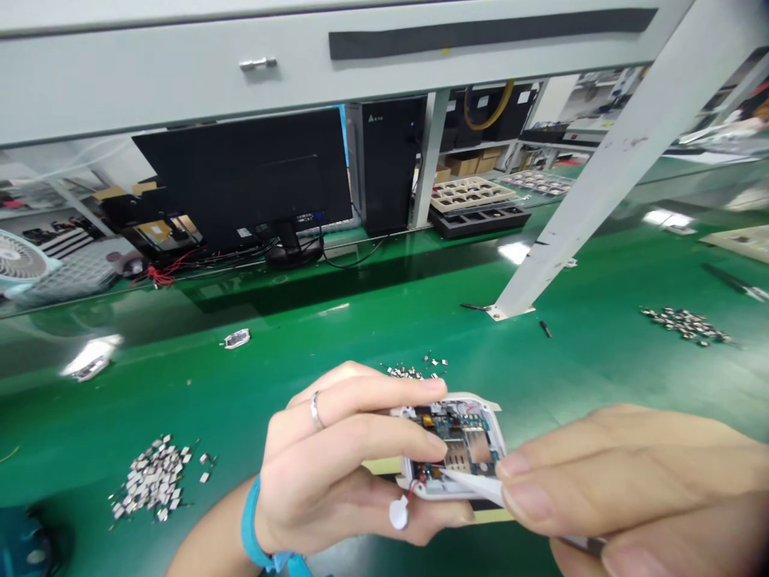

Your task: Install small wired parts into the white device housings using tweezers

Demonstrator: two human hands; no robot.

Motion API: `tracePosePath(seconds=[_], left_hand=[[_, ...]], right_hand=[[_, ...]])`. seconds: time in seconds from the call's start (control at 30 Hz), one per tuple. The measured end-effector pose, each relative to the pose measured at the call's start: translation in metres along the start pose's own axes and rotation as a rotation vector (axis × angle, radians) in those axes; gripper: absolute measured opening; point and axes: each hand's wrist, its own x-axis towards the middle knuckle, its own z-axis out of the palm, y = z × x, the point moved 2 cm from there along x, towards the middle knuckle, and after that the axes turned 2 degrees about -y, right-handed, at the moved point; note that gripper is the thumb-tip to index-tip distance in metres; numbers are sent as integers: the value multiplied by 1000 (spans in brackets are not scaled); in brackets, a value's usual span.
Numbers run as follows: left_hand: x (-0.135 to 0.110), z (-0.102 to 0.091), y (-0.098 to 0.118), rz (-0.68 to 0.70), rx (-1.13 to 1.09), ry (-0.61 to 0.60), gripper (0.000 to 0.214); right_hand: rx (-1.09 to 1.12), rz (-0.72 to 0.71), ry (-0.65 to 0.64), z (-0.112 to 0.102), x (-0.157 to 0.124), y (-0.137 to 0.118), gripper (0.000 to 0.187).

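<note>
White device housing (493, 437), open-faced, sits in my left grip (354, 453), which is clamped on its left side with two fingers laid over the rim. Right grip (558, 493): closed on a pale pointed tool (477, 484), tip inside the housing near the red wires (419, 481). Contact between tip and wire: cannot be sure at this scale.

Progress, as I judge it: circuit board (477, 421) already seated; round white disc (399, 514) hangs by its wires outside the rim, in front of my left grip, so not yet fitted. No cover on.

Tabletop (180, 385): one heap of small metal parts (153, 481) well left of my left grip, a smaller scatter (414, 372) just beyond it, another heap (685, 324) well beyond my right grip.
</note>
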Motion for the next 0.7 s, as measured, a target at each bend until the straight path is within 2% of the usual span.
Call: tracePosePath(seconds=[0.1,0.23,0.37,0.53,0.7], left_hand=[[0,1,0,-1,-12,11,21],[2,-1,1,-1,-2,3,19],[4,-2,2,7,7,0,15],[0,-1,0,0,-30,13,18],[-2,0,-2,12,-31,-6,16]], right_hand=[[91,-122,-85,2,8,-6,38],[142,-127,-92,1,13,-8,34],[31,-103,-59,3,9,-4,32],[-124,-137,-57,5,3,3,51],[-145,-157,-46,5,7,-2,47]])
